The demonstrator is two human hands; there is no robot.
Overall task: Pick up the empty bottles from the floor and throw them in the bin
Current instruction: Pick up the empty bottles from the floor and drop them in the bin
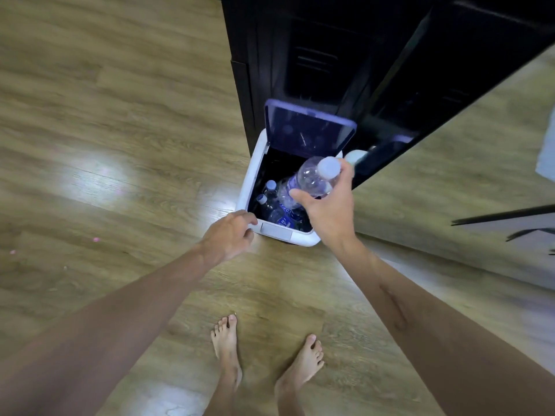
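Your right hand (pixel 327 205) has a solid grip on a clear bottle (pixel 309 178), thumb on the near side and fingers wrapped round the far side up by the white cap (pixel 329 167). The bottle is tilted, cap end up and toward the right, body angled down into the open mouth of the bin (pixel 249 178), so it's hovering right over the opening, not dropped in yet.

Your left hand (pixel 229 235) isn't holding anything. Its fingers are loosely curled and sit at the bin's front left corner, right at the rim; can't quite tell if they're pressing on it or only touching.

Inside the bin you've got more bottles (pixel 274 202) lying in a heap, at least two with white caps and blue labels showing. The lid (pixel 309 127) is flipped up at the back, leaning toward the black cabinet (pixel 330 55) the bin stands against.

The bin is on the wood floor (pixel 105 130), and your bare feet (pixel 267 355) are planted just in front of it. A few tiny pink specks (pixel 96 239) sit on the floor off to the left. Bright light glare on the planks beside the bin.
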